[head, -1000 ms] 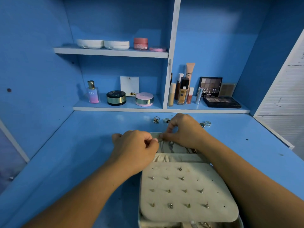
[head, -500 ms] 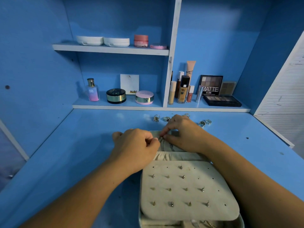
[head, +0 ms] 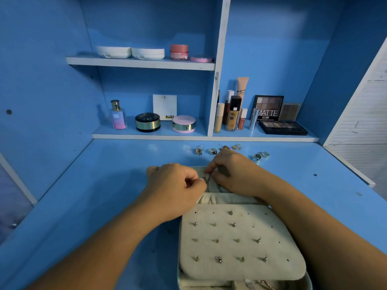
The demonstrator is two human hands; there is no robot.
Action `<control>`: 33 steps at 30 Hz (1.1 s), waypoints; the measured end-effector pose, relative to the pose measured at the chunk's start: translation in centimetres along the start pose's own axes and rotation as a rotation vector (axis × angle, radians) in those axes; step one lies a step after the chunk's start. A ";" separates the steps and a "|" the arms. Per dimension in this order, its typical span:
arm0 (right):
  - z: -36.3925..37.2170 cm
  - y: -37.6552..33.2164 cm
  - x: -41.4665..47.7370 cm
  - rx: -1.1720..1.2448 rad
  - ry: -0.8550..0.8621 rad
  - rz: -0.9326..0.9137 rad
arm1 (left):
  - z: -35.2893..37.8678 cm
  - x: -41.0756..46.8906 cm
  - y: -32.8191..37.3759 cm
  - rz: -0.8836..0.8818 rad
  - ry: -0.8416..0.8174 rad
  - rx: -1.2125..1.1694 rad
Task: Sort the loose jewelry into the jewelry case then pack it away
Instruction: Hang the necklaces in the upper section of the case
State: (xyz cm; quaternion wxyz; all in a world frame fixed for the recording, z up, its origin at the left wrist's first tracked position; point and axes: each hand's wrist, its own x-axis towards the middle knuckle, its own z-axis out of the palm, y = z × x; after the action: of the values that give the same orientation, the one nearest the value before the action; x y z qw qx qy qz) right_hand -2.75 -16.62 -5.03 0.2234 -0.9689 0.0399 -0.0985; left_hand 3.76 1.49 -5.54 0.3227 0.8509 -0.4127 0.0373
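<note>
Your left hand (head: 178,185) and right hand (head: 236,174) each pinch the chain (head: 207,182) in curled fingers (head: 211,168), over the far section of the jewelry case (head: 240,248). The chain seems to run toward you. The loose rings (head: 212,151) lie on the tabletop (head: 104,185) just beyond your right hand.

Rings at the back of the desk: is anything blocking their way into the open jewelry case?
No object does. Bare blue desk separates the rings from the jewelry case. Only the right hand and left hand, both pinching a chain over the case's far end, cover it there.
</note>
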 end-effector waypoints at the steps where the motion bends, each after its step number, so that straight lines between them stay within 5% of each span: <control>1: -0.1 0.0 -0.1 0.018 0.020 -0.002 | 0.0 0.0 0.0 0.011 -0.013 -0.025; 13: -1.0 -1.6 -1.5 0.092 -0.113 -0.170 | -0.6 0.4 -0.4 0.004 -0.105 -0.308; 19: -2.1 -1.4 -1.7 0.268 -0.101 -0.073 | -1.5 0.9 -0.9 -0.105 -0.146 -0.372; 27: -3.0 -1.3 -2.1 0.419 -0.097 0.009 | -2.2 0.4 -1.8 -0.053 -0.244 0.021; 33: -2.5 -1.4 -2.1 0.306 -0.105 -0.003 | -2.3 0.4 -1.9 -0.035 -0.285 -0.009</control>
State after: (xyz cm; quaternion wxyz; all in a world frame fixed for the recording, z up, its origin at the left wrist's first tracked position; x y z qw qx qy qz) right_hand -5.24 -16.16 -2.51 0.3701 -0.9274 0.0113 -0.0530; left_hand 5.83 3.41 -4.57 0.2653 0.8533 -0.4394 -0.0914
